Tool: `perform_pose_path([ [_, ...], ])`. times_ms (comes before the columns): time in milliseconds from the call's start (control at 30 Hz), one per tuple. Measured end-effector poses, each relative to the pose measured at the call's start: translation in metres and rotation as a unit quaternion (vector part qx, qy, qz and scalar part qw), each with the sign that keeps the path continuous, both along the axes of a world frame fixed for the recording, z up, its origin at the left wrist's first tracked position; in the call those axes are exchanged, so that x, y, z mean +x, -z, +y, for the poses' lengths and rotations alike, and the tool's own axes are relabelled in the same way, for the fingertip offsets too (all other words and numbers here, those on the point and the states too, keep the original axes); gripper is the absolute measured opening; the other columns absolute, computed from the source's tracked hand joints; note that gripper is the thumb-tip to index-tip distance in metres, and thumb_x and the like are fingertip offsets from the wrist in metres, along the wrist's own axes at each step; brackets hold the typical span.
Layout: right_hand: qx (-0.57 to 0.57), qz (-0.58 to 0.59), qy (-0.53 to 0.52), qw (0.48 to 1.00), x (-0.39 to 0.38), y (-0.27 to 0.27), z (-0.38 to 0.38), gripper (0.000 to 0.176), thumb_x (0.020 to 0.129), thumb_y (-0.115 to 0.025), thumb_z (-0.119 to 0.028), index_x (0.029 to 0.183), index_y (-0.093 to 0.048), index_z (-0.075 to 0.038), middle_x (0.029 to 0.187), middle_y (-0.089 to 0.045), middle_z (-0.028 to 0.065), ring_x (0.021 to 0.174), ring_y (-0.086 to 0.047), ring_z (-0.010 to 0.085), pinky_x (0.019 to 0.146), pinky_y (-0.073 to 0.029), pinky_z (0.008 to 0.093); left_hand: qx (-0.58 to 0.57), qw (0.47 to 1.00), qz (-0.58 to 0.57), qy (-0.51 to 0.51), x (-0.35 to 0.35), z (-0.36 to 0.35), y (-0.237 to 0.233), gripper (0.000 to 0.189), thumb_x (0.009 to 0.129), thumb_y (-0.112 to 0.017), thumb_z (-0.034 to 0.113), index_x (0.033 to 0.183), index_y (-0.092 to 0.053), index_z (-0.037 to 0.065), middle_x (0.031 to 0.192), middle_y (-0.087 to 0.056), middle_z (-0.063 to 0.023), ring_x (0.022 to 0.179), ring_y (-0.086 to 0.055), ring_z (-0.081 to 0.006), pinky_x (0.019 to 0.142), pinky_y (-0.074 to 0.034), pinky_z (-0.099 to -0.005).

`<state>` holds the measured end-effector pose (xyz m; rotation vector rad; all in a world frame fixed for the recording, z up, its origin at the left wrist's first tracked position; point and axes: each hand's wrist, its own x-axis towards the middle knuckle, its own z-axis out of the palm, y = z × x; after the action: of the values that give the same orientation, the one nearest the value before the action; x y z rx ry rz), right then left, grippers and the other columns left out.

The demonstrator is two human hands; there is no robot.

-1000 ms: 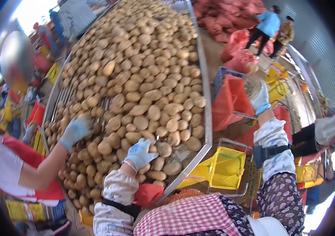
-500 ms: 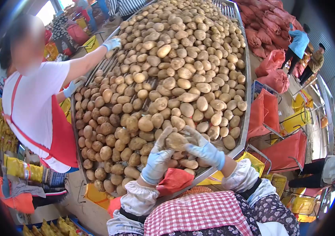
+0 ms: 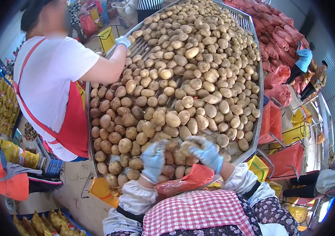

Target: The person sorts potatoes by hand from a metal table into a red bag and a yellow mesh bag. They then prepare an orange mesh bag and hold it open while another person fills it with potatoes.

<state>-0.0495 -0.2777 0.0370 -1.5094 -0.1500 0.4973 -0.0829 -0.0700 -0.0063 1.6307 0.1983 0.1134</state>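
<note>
Potatoes [image 3: 159, 118] cover a slatted metal sorting table [image 3: 261, 98] before me. My right hand [image 3: 207, 155], in a blue-and-white glove, is closed around a potato [image 3: 186, 149] just above the near end of the pile. My left hand [image 3: 153, 159], gloved alike, hovers to its left, apart from that potato and close over others. Its fingers are blurred, so I cannot make out their grip. Below both hands, a red plastic sheet or bag [image 3: 189, 181] lies at the table's near edge.
A person in a red apron [image 3: 72, 122] stands at the table's left side, one gloved hand [image 3: 123, 41] at its edge. Red sacks [image 3: 281, 39] are piled far right. Red bags on frames [image 3: 283, 161] and yellow crates [image 3: 258, 168] stand along the right.
My hands, both at one potato before, have parted; the potato stays in my right hand. The view has shifted, and the co-worker's arm has moved along the table's edge.
</note>
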Motion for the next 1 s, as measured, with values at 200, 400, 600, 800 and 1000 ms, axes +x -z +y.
perform_pose_path([
  [200,-0.408,-0.258,-0.013,0.876,0.032,0.034,-0.034,0.023,0.089,-0.063,-0.022,0.104,-0.066,-0.005,0.094,-0.067,0.0088,0.097,-0.062,0.0258,0.083,-0.051,0.0372,0.552,0.812,-0.063,0.178,-0.049,0.062,0.012,0.063,0.084,-0.06,0.039,0.137,-0.046,0.008,0.142,-0.038,-0.0222,0.132,-0.034,-0.0405,0.109,-0.024,-0.0529],
  [400,-0.457,-0.508,0.022,0.729,0.057,0.029,0.005,0.047,0.08,-0.068,-0.039,0.119,-0.062,-0.015,0.131,-0.052,0.0174,0.123,-0.046,0.0393,0.102,-0.04,0.048,0.44,0.877,-0.034,0.187,-0.018,0.084,-0.02,0.019,0.083,-0.059,0.021,0.091,-0.066,0.006,0.087,-0.068,-0.0114,0.073,-0.065,-0.0292,0.065,-0.053,-0.0389],
  [600,-0.519,-0.412,-0.135,0.737,0.059,0.019,0.063,0.06,0.075,-0.07,-0.045,0.127,-0.058,-0.017,0.148,-0.028,0.025,0.135,-0.028,0.047,0.111,-0.028,0.0506,0.616,0.785,-0.058,0.036,0.027,0.084,0.007,0.06,0.081,-0.06,0.037,0.13,-0.05,0.004,0.135,-0.046,-0.0206,0.128,-0.041,-0.0362,0.11,-0.024,-0.0527],
  [800,-0.397,-0.446,-0.32,0.736,0.006,0.034,0.057,0.046,0.074,-0.071,-0.039,0.114,-0.064,-0.017,0.137,-0.04,0.0227,0.127,-0.04,0.0447,0.103,-0.037,0.0541,0.576,0.796,-0.021,0.187,-0.036,0.09,0.025,0.076,0.084,-0.056,0.045,0.146,-0.033,0.008,0.147,-0.036,-0.0167,0.139,-0.03,-0.0312,0.117,-0.014,-0.0457],
  [1000,-0.356,-0.338,-0.3,0.818,0.03,0.02,0.023,0.055,0.08,-0.063,-0.045,0.124,-0.058,-0.012,0.132,-0.047,0.0168,0.128,-0.04,0.039,0.102,-0.037,0.0495,0.583,0.806,0.029,0.097,-0.064,0.086,0.038,0.07,0.087,-0.054,0.04,0.144,-0.035,0.004,0.147,-0.037,-0.0186,0.139,-0.032,-0.03,0.117,-0.014,-0.044],
])
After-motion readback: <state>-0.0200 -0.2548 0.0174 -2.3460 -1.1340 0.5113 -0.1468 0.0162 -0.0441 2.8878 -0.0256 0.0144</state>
